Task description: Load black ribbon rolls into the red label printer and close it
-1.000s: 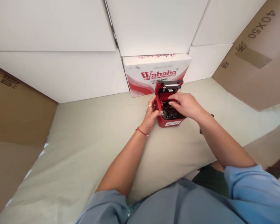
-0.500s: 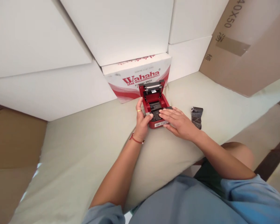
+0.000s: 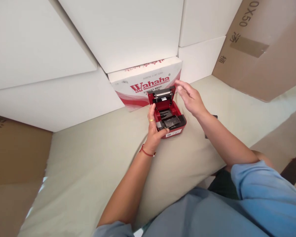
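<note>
A small red and black label printer (image 3: 184, 124) stands on the cloth with its hinged lid (image 3: 163, 93) raised. A dark, shiny strip of film (image 3: 171, 121) lies across the front of its inside. My left hand (image 3: 154, 128) grips the printer's left side, thumb over the front edge and fingers up toward the lid. At the lid's upper right corner is my right hand (image 3: 191, 98), its fingers stretched out; whether they touch the lid I cannot tell. My right forearm hides most of a black roll (image 3: 215, 116) lying on the cloth.
Behind the printer stands a white and red Wahaha water carton (image 3: 148, 82). White boxes (image 3: 138, 33) are stacked above and around it. Brown cardboard boxes flank the cloth-covered surface (image 3: 88, 158), one at right (image 3: 251, 72) and one at left (image 3: 17, 151).
My right hand has left the printer's front and moved up to the lid's right corner. The film over the front now shows. My left thumb has shifted to the front edge.
</note>
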Tool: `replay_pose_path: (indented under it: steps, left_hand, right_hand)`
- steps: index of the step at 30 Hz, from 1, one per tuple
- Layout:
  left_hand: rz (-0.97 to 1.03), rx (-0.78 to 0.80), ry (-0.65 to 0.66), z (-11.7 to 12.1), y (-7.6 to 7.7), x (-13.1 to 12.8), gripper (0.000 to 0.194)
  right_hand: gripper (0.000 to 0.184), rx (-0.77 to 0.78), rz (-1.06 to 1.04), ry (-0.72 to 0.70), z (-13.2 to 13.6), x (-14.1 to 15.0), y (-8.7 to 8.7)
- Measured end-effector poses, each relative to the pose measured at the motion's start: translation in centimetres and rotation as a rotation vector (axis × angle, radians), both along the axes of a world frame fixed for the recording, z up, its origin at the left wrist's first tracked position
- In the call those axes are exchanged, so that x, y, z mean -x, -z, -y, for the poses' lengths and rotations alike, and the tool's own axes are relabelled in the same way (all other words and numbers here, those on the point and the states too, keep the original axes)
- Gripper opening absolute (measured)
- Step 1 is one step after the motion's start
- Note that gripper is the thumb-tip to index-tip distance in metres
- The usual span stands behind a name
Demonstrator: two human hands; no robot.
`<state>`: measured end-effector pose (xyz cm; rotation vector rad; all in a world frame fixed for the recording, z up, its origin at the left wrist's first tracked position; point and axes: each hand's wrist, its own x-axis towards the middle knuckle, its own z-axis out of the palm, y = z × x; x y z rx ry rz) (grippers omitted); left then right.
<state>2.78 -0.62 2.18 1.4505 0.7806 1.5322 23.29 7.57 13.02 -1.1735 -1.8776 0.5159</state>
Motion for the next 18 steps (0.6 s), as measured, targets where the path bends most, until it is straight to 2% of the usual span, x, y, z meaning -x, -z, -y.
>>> replay_pose_path:
  steps: [3,6,8,10,13,15,18]
  left_hand:
    - [-0.001,0.012,-0.043,0.0,0.2,-0.1,0.098]
    - [-0.002,0.013,-0.078,-0.2,0.5,-0.3,0.089]
    - [-0.003,0.011,-0.099,-0.5,0.8,-0.4,0.087]
    - [0.0,0.01,-0.121,-0.7,1.1,-0.4,0.084]
    - [-0.005,0.004,-0.144,-0.6,1.2,-0.4,0.08]
    - [-0.024,-0.002,-0.151,-0.4,1.2,-0.4,0.083]
    - [-0.069,-0.014,-0.153,0.0,1.0,-0.4,0.095]
  right_hand:
    - [0.064,-0.044,-0.008,0.009,-0.6,1.3,0.1]
    - [0.038,-0.267,0.051,-0.07,2.3,1.0,1.0]
    - [0.028,-0.358,0.113,-0.165,4.8,0.1,2.2]
    - [0.022,-0.374,0.17,-0.251,6.9,-0.9,3.5]
    - [0.021,-0.337,0.212,-0.293,8.5,-2.2,5.3]
    - [0.023,-0.311,0.207,-0.291,8.8,-2.7,5.9]
    - [0.023,-0.289,0.177,-0.302,8.9,-2.8,5.8]
